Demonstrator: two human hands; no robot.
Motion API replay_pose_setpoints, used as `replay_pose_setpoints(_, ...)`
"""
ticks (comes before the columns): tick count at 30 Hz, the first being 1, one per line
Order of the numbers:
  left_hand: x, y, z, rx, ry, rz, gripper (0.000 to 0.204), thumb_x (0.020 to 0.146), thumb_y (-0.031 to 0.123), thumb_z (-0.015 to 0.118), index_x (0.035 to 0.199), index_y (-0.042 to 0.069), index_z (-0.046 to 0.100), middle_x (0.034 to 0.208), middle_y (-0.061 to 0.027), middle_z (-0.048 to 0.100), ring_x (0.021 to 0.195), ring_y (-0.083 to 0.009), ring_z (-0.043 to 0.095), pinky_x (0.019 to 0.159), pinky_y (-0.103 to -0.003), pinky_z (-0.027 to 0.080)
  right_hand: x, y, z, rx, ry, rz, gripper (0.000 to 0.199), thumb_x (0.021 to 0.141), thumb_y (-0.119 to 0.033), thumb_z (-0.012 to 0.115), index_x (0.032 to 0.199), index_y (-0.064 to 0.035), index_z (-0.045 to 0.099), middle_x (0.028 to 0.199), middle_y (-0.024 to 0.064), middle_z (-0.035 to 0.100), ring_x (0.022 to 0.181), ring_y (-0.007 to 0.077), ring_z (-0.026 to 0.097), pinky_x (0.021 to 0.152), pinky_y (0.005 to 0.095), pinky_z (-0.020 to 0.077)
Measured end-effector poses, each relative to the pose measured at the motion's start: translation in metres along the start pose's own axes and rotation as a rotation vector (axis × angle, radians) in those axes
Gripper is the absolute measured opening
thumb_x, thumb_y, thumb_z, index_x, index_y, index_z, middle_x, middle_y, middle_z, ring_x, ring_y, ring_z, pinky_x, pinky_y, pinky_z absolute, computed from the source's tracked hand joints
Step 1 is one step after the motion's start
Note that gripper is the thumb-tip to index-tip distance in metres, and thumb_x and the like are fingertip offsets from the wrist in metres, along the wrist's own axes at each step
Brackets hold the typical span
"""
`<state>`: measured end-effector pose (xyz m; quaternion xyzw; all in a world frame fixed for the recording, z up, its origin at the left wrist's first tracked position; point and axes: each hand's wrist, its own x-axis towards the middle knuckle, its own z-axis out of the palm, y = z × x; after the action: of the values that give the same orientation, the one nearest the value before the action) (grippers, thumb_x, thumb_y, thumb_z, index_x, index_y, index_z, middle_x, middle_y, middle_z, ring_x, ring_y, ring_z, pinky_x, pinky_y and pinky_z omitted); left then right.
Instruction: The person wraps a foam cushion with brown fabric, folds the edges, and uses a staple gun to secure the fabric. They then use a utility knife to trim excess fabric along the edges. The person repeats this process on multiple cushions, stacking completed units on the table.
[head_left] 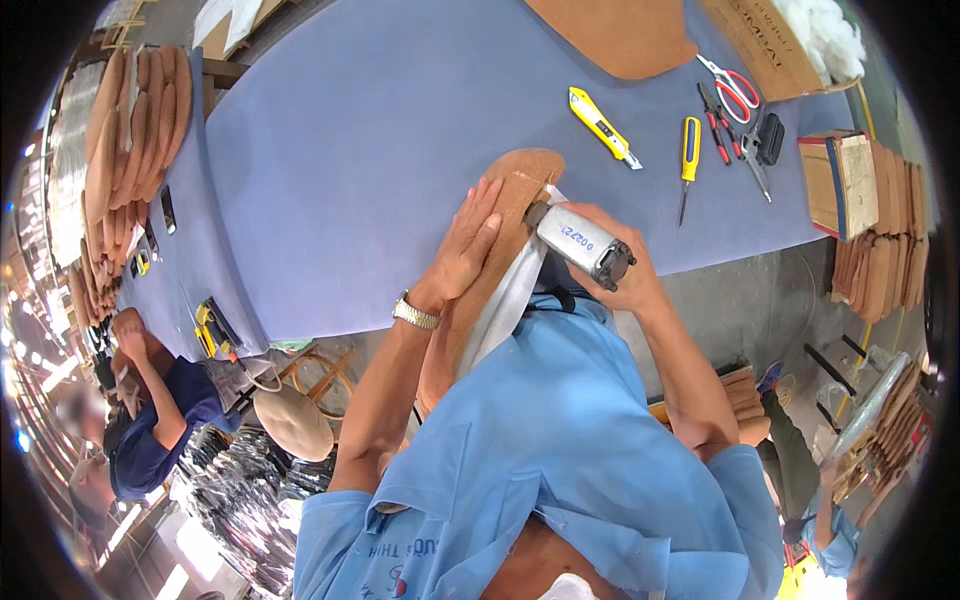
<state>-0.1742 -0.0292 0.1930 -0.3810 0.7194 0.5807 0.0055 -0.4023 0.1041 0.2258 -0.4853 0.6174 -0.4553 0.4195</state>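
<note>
A long brown fabric-covered padded panel (525,178) lies across the near edge of the blue-covered table, its lower end reaching down beside my body. White lining cloth (508,300) shows along its right side. My left hand (466,240) rests flat on the panel with its fingers stretched out. In my right hand (632,268) is a grey air staple gun (582,240), gripped from the right. The gun's dark nose meets the panel's right edge, near the white lining; the exact contact spot is too small to make out.
On the blue table (340,150) lie a yellow utility knife (604,128), a yellow screwdriver (690,155), red-handled pliers (716,125) and scissors (735,90). Stacked brown cushions (140,130) stand left, more (885,230) right. Another person (165,420) works at the left.
</note>
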Motion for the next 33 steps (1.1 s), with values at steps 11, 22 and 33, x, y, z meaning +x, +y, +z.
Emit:
replay_pose_setpoints(11,-0.01,0.053,0.016,0.486,0.241,0.035,0.077,0.095,0.019,0.068,0.16,-0.003,0.032,0.16,-0.0268,0.041,0.15,-0.0425,0.039,0.121,-0.046,0.036,0.006,0.005,0.004,0.046,0.029,-0.023,0.072,0.071,-0.006,0.079,0.141,-0.0063,0.063,0.129,0.0183,0.071,0.111,0.0323,0.073,0.094,0.0369,0.0561)
replay_pose_setpoints(22,-0.009,0.056,0.019,0.501,0.243,0.003,0.084,0.092,0.014,0.072,0.162,0.001,0.027,0.161,-0.0244,0.041,0.149,-0.0429,0.039,0.118,-0.05,0.041,0.004,0.003,0.003,0.132,-0.047,0.085,0.071,0.074,-0.014,0.08,0.143,-0.0055,0.062,0.132,0.0187,0.07,0.112,0.0316,0.073,0.095,0.0354,0.056)
replay_pose_setpoints(33,-0.008,0.055,0.019,0.506,0.264,0.03,0.089,0.089,0.008,0.073,0.163,0.001,0.025,0.164,-0.0224,0.038,0.151,-0.0417,0.037,0.117,-0.053,0.042,-0.001,0.002,0.009,0.064,-0.001,0.002,0.072,0.074,-0.012,0.08,0.142,-0.0016,0.062,0.121,0.0179,0.073,0.101,0.0301,0.072,0.087,0.0359,0.0558)
